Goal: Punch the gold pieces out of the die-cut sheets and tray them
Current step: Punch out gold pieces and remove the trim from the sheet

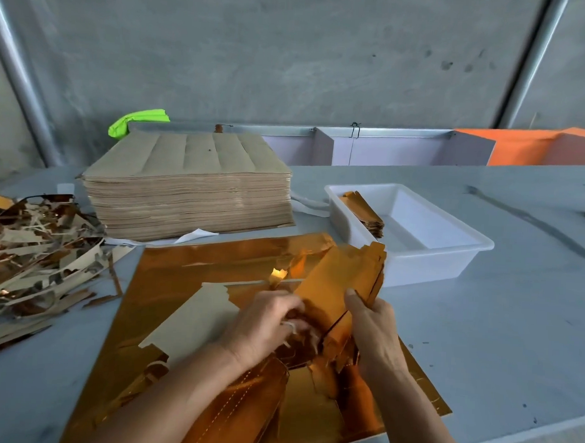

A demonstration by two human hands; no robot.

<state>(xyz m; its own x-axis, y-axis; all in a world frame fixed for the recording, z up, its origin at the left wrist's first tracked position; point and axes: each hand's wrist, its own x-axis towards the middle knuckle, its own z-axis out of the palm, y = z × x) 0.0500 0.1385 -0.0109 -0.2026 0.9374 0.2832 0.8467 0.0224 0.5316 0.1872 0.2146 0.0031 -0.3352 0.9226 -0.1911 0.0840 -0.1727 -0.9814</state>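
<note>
Head view shows my right hand [372,327] clamped round the lower part of a bundle of punched gold pieces [342,289], thumb on the near face, fingers curled behind. My left hand [264,323] sits just beside it, fingers bent and pinching at the torn scrap where the bundle's lower end meets the gold die-cut sheet [196,277] lying flat under both hands; the blur hides exactly what those fingertips hold. The bundle's long axis runs up and away from my right palm, tilted to the right, so its far end points at the white tray [449,256]. That tray lies beyond and right of my fingers, near the bundle's tip, with a few gold pieces already stacked [364,210] against its left wall. My right hand is the nearer one, so I judge the traying falls to it once the left has cleared the scrap.
</note>
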